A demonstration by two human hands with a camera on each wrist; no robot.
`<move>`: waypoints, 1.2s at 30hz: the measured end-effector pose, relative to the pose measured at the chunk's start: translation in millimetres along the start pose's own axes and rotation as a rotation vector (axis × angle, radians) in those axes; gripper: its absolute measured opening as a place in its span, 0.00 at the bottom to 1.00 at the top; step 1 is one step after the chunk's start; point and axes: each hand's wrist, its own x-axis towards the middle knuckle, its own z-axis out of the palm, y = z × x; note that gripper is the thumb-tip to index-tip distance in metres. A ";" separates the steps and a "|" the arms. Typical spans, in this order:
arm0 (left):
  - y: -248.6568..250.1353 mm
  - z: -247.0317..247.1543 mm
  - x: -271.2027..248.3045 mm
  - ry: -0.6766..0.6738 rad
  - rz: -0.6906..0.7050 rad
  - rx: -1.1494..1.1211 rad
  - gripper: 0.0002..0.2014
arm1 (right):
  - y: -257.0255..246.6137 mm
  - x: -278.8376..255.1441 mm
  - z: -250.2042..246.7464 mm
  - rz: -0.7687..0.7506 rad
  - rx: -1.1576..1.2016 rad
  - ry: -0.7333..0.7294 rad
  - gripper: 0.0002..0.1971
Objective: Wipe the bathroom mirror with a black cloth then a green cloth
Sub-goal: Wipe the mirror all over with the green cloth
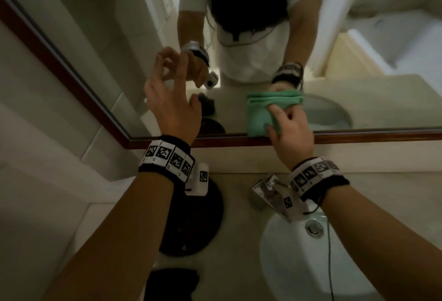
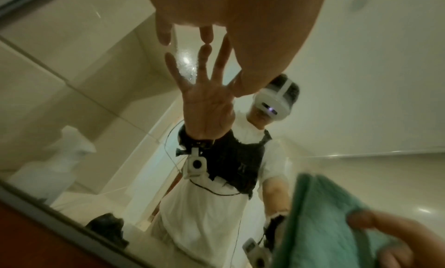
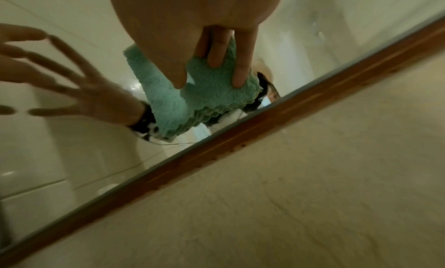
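The mirror [image 1: 114, 44] has a brown wooden frame [image 1: 358, 136]. My right hand [image 1: 281, 122] grips a folded green cloth [image 1: 259, 112] and holds it against the glass just above the bottom frame; the right wrist view shows thumb and fingers [image 3: 238, 76] dug into the green cloth [image 3: 166, 98]. My left hand [image 1: 171, 80] is open, its spread fingertips [image 2: 207, 35] touching the glass left of the green cloth [image 2: 322, 213]. A black cloth [image 1: 172, 282] lies on the counter near the front edge, below my left forearm.
A round black mat [image 1: 201, 224] lies on the counter under my left wrist. The chrome faucet [image 1: 267, 195] and white sink [image 1: 287, 264] are below my right wrist. Tiled wall borders the mirror on the left. A white spray bottle [image 2: 60, 158] appears as a reflection.
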 end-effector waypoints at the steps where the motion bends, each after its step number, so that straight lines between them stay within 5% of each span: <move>1: -6.8 0.1 1.7 -0.014 0.026 -0.020 0.43 | 7.0 -4.6 -0.7 0.046 0.005 0.020 0.23; 5: -30.7 -1.0 -2.4 -0.032 0.130 -0.106 0.41 | 9.4 -13.1 2.6 0.177 0.019 0.087 0.21; 8: -50.6 -4.5 -4.4 -0.035 0.034 -0.140 0.41 | -16.5 -4.7 13.9 0.298 0.034 0.108 0.20; 16: -75.7 -16.9 -12.9 -0.155 0.059 -0.084 0.41 | -126.5 -6.9 90.5 -0.102 0.176 -0.092 0.29; 20: -82.1 -23.6 -11.2 -0.179 0.092 -0.059 0.38 | -148.3 -5.1 100.9 -0.137 0.220 -0.164 0.34; 28: -52.2 -19.5 -20.0 -0.231 -0.059 0.006 0.43 | -79.3 -17.1 61.3 -0.113 0.210 -0.092 0.37; 36: 25.0 3.7 -20.7 -0.079 0.032 -0.085 0.42 | 42.8 -19.9 -35.8 0.116 0.150 0.091 0.41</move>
